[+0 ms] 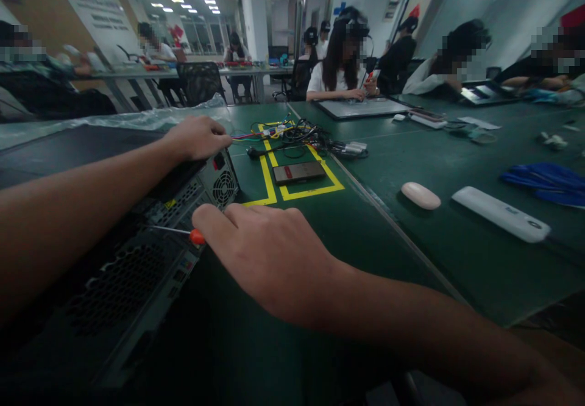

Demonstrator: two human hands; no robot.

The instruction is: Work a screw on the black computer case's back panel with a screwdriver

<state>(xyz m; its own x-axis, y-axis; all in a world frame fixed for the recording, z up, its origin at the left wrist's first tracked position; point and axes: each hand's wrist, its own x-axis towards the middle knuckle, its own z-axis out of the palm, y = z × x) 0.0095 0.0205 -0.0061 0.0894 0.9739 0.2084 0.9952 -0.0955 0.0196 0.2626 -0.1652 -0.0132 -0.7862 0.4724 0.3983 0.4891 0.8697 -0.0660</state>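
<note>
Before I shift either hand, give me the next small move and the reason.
I would probably press the screwdriver gently inward to check its seat. The right hand grips its orange handle, the shaft reaches toward the rear of the computer case, and the left hand, at the top edge, seems placed to steady it. The tip's contact is too dark to make out.
</note>
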